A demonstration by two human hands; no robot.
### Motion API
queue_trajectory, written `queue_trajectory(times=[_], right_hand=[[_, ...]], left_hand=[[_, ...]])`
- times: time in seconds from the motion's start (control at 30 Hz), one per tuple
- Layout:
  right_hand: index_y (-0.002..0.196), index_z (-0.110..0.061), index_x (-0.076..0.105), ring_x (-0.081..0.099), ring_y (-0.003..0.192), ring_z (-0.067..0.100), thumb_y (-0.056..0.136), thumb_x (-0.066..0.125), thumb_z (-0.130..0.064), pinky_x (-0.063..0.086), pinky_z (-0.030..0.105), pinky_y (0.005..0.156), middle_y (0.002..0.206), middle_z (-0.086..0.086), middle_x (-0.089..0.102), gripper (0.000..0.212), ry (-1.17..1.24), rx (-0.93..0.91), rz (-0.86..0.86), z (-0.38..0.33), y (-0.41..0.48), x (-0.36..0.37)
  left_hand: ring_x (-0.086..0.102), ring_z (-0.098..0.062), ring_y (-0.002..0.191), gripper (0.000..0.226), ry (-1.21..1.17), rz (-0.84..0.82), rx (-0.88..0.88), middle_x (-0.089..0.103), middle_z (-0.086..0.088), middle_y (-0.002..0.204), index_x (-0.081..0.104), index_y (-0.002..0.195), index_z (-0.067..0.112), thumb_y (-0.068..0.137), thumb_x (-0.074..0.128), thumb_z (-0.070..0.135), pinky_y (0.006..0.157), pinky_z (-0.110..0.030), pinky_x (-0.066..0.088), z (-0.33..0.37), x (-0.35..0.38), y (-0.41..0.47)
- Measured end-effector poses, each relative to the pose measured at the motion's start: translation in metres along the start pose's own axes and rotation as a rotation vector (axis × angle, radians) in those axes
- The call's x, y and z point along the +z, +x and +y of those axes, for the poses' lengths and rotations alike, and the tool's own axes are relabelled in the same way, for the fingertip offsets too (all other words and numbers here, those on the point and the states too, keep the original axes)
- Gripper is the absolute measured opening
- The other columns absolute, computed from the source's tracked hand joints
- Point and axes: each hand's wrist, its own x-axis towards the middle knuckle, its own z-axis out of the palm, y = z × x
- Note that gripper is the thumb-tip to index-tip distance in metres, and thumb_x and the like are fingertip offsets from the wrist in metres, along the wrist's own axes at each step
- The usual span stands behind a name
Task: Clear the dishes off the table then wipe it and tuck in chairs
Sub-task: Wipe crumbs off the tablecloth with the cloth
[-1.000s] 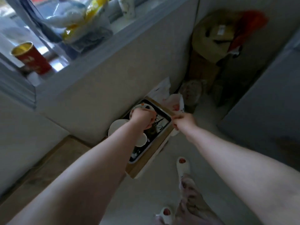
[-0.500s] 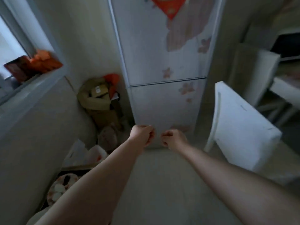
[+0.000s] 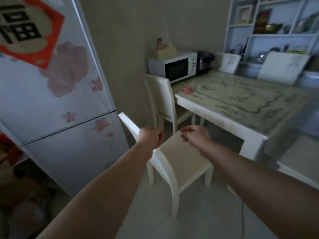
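Note:
The white table [image 3: 219, 116] has a patterned top with a small pink thing [image 3: 187, 90] lying near its left end. A white chair [image 3: 186, 157] stands pulled out from the table's near corner, its seat bare. My left hand [image 3: 151, 138] hovers at the chair's top rail with fingers curled; whether it touches the rail I cannot tell. My right hand [image 3: 195, 137] hangs above the seat, fingers curled, holding nothing. No dishes show on the table.
A flowered fridge [image 3: 60, 100] fills the left. A second chair [image 3: 162, 97] stands at the table's left end, two chairs [image 3: 283, 68] on the far side. A microwave [image 3: 172, 68] and rice cooker [image 3: 205, 62] sit at the back, shelves [image 3: 276, 23] behind.
The view swung from a tray of dishes on the floor by the wall, past the fridge, to the table. Both hands left the tray and now hold nothing.

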Motion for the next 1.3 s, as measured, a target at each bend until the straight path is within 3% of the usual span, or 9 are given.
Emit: queue_trajectory(times=[0.1,0.23,0.33,0.57,0.77,0.93,1.07,1.2,1.3], right_hand=[[0.089,-0.023,0.070,0.065,0.075,0.011,0.088,0.059,-0.012,0.054,0.027,0.073,0.087,-0.002,0.070,0.015,0.046,0.051,0.079,0.016,0.021,-0.059],[0.077,-0.026,0.069,0.064,0.083,0.018,0.082,0.060,-0.009,0.051,0.028,0.072,0.087,0.001,0.069,0.020,0.063,0.093,0.138,0.033,0.051,-0.114],[0.071,-0.023,0.066,0.065,0.085,0.020,0.084,0.057,-0.005,0.048,0.025,0.069,0.091,0.007,0.070,0.024,0.149,0.149,0.168,0.044,0.081,-0.145],[0.069,-0.024,0.065,0.062,0.078,0.020,0.084,0.058,-0.002,0.046,0.024,0.065,0.087,0.005,0.068,0.028,0.133,0.188,0.321,0.055,0.180,-0.193],[0.073,-0.017,0.069,0.058,0.070,0.019,0.083,0.057,0.002,0.046,0.025,0.062,0.076,0.005,0.067,0.025,0.140,0.263,0.422,0.051,0.280,-0.217],[0.071,-0.021,0.066,0.058,0.068,0.011,0.085,0.058,-0.001,0.037,0.014,0.045,0.080,-0.002,0.068,0.026,0.090,0.294,0.415,0.057,0.334,-0.222],[0.071,-0.020,0.066,0.058,0.065,0.010,0.085,0.056,0.003,0.044,0.018,0.055,0.076,0.000,0.068,0.029,0.093,0.324,0.375,0.067,0.382,-0.238],[0.089,-0.012,0.070,0.061,0.071,0.013,0.086,0.058,0.003,0.052,0.024,0.067,0.080,0.003,0.068,0.019,0.110,0.323,0.328,0.077,0.435,-0.263],[0.082,-0.018,0.064,0.056,0.063,0.010,0.086,0.055,0.003,0.048,0.020,0.058,0.073,-0.002,0.062,0.023,0.133,0.306,0.265,0.079,0.482,-0.288]], left_hand=[[0.043,-0.011,0.039,0.023,0.038,-0.102,0.021,0.053,-0.001,0.052,0.061,0.069,0.010,0.091,0.052,0.009,0.041,-0.017,0.032,0.010,0.065,-0.004],[0.051,-0.014,0.055,0.020,0.125,-0.177,0.021,0.060,-0.003,0.063,0.063,0.073,0.012,0.090,0.053,0.012,0.058,-0.025,0.043,0.028,0.133,0.007],[0.052,-0.015,0.057,0.020,0.151,-0.202,0.029,0.061,-0.005,0.068,0.062,0.071,0.013,0.090,0.055,0.012,0.055,-0.025,0.043,0.042,0.173,0.033],[0.055,-0.008,0.055,0.007,0.158,-0.300,0.005,0.063,-0.003,0.071,0.066,0.091,0.010,0.091,0.060,0.014,0.054,-0.019,0.049,0.063,0.251,0.137],[0.054,-0.010,0.056,0.008,0.257,-0.393,0.021,0.063,-0.002,0.069,0.063,0.088,0.010,0.092,0.057,0.010,0.063,-0.025,0.049,0.085,0.308,0.238],[0.054,-0.011,0.059,0.011,0.323,-0.427,0.012,0.062,-0.002,0.070,0.061,0.085,0.011,0.094,0.055,0.009,0.060,-0.023,0.047,0.096,0.348,0.296],[0.054,-0.011,0.061,0.012,0.341,-0.424,-0.033,0.062,-0.002,0.072,0.060,0.084,0.010,0.094,0.054,0.008,0.058,-0.022,0.045,0.098,0.384,0.338],[0.052,-0.012,0.056,0.016,0.387,-0.391,-0.025,0.063,-0.004,0.069,0.059,0.079,0.009,0.092,0.053,0.003,0.052,-0.022,0.041,0.101,0.423,0.375],[0.055,-0.014,0.059,0.012,0.433,-0.352,-0.015,0.064,-0.005,0.071,0.062,0.083,0.009,0.092,0.055,0.005,0.051,-0.022,0.043,0.113,0.457,0.405]])
